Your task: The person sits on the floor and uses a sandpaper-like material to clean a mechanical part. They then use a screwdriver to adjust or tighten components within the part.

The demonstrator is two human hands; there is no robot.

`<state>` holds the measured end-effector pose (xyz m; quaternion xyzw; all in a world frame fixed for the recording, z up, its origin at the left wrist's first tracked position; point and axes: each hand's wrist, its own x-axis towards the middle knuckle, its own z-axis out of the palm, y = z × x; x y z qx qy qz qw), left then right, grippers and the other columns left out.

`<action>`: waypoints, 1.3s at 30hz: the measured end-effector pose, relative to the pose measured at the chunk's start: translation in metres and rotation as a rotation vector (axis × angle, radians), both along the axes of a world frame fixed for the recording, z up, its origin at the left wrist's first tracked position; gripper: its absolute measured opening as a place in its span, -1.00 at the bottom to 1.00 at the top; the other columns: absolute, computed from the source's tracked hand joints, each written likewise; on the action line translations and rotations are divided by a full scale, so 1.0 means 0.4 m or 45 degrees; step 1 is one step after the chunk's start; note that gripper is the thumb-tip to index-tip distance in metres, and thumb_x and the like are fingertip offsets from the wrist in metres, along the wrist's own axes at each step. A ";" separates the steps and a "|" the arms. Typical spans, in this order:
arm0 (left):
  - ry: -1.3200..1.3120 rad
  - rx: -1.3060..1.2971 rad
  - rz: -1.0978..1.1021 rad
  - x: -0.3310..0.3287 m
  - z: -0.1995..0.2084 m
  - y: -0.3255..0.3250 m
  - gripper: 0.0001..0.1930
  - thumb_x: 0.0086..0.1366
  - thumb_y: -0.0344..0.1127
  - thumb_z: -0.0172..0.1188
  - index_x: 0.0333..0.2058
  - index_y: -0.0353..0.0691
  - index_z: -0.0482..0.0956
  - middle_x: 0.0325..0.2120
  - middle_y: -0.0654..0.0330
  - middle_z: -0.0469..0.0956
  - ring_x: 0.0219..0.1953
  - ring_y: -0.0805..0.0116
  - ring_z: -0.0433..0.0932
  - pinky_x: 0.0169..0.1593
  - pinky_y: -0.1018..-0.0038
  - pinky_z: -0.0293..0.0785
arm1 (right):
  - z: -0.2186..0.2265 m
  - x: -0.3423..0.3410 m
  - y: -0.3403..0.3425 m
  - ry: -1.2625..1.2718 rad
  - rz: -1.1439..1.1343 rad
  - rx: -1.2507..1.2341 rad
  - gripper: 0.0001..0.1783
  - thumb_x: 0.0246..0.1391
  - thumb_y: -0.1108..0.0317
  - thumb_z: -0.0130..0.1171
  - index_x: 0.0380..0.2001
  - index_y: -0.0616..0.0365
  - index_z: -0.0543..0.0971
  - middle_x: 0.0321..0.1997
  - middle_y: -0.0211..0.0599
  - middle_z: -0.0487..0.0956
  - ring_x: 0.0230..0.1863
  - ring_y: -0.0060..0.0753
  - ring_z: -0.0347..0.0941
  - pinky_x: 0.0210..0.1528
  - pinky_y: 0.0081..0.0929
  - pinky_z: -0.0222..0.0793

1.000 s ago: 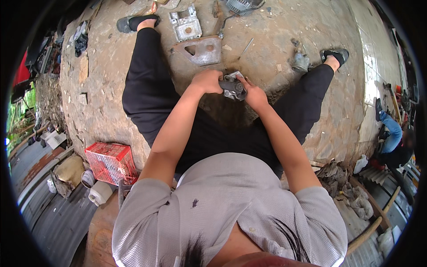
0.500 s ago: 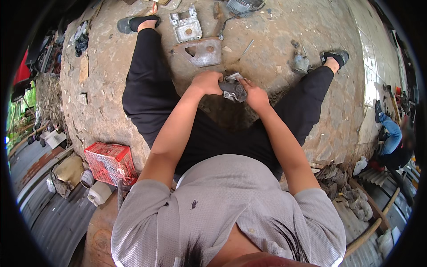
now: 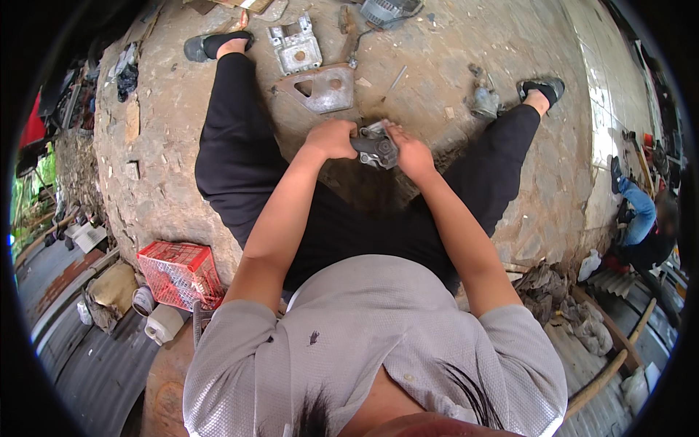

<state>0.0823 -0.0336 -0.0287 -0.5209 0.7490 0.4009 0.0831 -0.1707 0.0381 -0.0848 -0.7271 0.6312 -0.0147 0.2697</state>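
Between my hands, over the ground between my legs, is a metal machine part [image 3: 377, 148], silvery with a dark grey arm and a round boss; its exact kind is not clear. My left hand [image 3: 333, 138] is closed round the left end of the dark arm. My right hand [image 3: 412, 151] grips the part's right side, fingers over its upper edge. Just beyond my left hand a flat grey metal bracket [image 3: 336, 90] with a triangular hole lies on the ground. Behind it sits a silvery cast housing [image 3: 309, 49] with a round hole.
A thin metal rod [image 3: 395, 81] and a rounded metal piece [image 3: 483, 102] lie ahead to the right. A finned grey motor housing [image 3: 388, 10] with a cable is at the far edge. To my left stand a red plastic crate [image 3: 172, 253] and a white jug [image 3: 164, 323]. Another person [image 3: 644, 218] is far right.
Both hands and the metal machine part have shifted very slightly, with the part turned a little. The whole view has drifted a bit to the left. The grip looks the same.
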 end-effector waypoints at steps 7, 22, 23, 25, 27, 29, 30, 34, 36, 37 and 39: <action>0.013 -0.012 -0.006 0.007 -0.007 -0.016 -0.55 -0.13 -0.20 0.42 -0.17 -0.12 0.73 -0.19 -0.01 0.74 -0.02 -0.06 0.69 0.07 0.09 0.61 | -0.032 -0.009 -0.002 -0.122 0.079 -0.231 -0.30 0.17 0.55 0.04 0.41 0.01 0.46 0.42 -0.16 0.53 0.39 -0.08 0.49 0.37 -0.16 0.48; -0.001 -0.039 -0.024 0.007 -0.012 -0.014 -0.53 -0.14 -0.19 0.43 -0.14 -0.10 0.74 -0.20 -0.01 0.75 -0.03 -0.06 0.70 0.07 0.09 0.61 | -0.043 -0.018 0.001 -0.219 0.089 -0.291 -0.18 0.07 0.63 0.05 0.46 -0.03 0.41 0.42 -0.15 0.53 0.41 -0.11 0.47 0.38 -0.14 0.47; -0.004 -0.030 -0.031 0.006 -0.012 -0.013 -0.53 -0.14 -0.19 0.43 -0.14 -0.10 0.74 -0.20 -0.01 0.75 -0.03 -0.06 0.70 0.07 0.09 0.61 | -0.042 -0.016 0.002 -0.278 0.157 -0.339 -0.18 0.08 0.63 0.04 0.46 -0.02 0.40 0.42 -0.15 0.52 0.41 -0.11 0.47 0.38 -0.13 0.47; 0.035 -0.048 -0.025 0.002 -0.013 0.005 -0.57 -0.13 -0.18 0.44 -0.21 -0.17 0.71 -0.26 -0.03 0.73 -0.09 -0.08 0.70 0.00 0.08 0.60 | -0.066 -0.025 0.025 -0.043 0.038 0.011 -0.20 0.09 0.64 0.03 0.45 -0.02 0.43 0.42 -0.15 0.52 0.41 -0.11 0.46 0.37 -0.13 0.47; 0.040 -0.100 -0.023 0.013 -0.016 -0.004 -0.58 -0.13 -0.17 0.45 -0.24 -0.20 0.69 -0.29 -0.03 0.73 -0.12 -0.10 0.69 -0.03 0.08 0.59 | -0.048 -0.002 0.005 -0.041 -0.005 0.020 -0.21 0.09 0.66 0.02 0.44 -0.02 0.44 0.43 -0.16 0.52 0.41 -0.12 0.47 0.37 -0.14 0.48; 0.038 -0.142 -0.040 0.007 -0.019 0.008 -0.57 -0.13 -0.17 0.46 -0.23 -0.20 0.69 -0.28 -0.03 0.73 -0.11 -0.09 0.69 -0.03 0.08 0.59 | -0.017 0.001 0.014 -0.251 0.008 -0.267 -0.19 0.07 0.68 0.01 0.44 -0.02 0.44 0.43 -0.17 0.52 0.41 -0.12 0.47 0.36 -0.15 0.49; -0.002 -0.052 -0.028 0.005 -0.019 0.001 -0.56 -0.14 -0.19 0.43 -0.19 -0.11 0.72 -0.22 0.00 0.74 -0.03 -0.06 0.70 0.05 0.07 0.62 | -0.010 0.000 0.012 -0.247 0.104 -0.221 -0.15 0.09 0.67 0.03 0.49 -0.07 0.37 0.49 -0.23 0.46 0.46 -0.16 0.41 0.43 -0.20 0.43; 0.001 -0.013 -0.004 0.005 -0.011 -0.010 -0.56 -0.13 -0.19 0.43 -0.18 -0.10 0.72 -0.21 0.00 0.74 -0.03 -0.05 0.69 0.05 0.07 0.62 | -0.022 -0.002 -0.001 -0.063 -0.017 0.053 -0.16 0.10 0.67 0.02 0.49 -0.04 0.37 0.52 -0.26 0.43 0.48 -0.15 0.40 0.43 -0.22 0.44; -0.006 -0.039 -0.015 0.011 -0.017 0.001 -0.57 -0.13 -0.19 0.43 -0.18 -0.10 0.72 -0.21 0.00 0.74 -0.03 -0.05 0.69 0.04 0.07 0.62 | 0.004 0.002 0.008 -0.201 0.047 -0.141 -0.18 0.11 0.67 0.02 0.48 -0.02 0.38 0.53 -0.27 0.42 0.49 -0.14 0.38 0.43 -0.22 0.43; -0.008 -0.035 -0.016 0.015 -0.020 -0.004 -0.56 -0.13 -0.19 0.43 -0.18 -0.09 0.72 -0.21 0.00 0.74 -0.03 -0.05 0.69 0.05 0.07 0.62 | -0.006 0.007 0.002 -0.195 0.070 -0.132 -0.18 0.11 0.67 0.02 0.48 -0.01 0.39 0.54 -0.28 0.41 0.49 -0.14 0.38 0.43 -0.23 0.43; 0.008 -0.025 -0.036 0.002 -0.023 -0.014 -0.56 -0.14 -0.19 0.43 -0.18 -0.09 0.72 -0.21 0.00 0.74 -0.03 -0.05 0.69 0.05 0.07 0.62 | -0.041 -0.005 0.006 -0.166 0.097 -0.111 -0.19 0.11 0.66 0.01 0.47 0.00 0.39 0.55 -0.29 0.41 0.50 -0.14 0.37 0.44 -0.24 0.43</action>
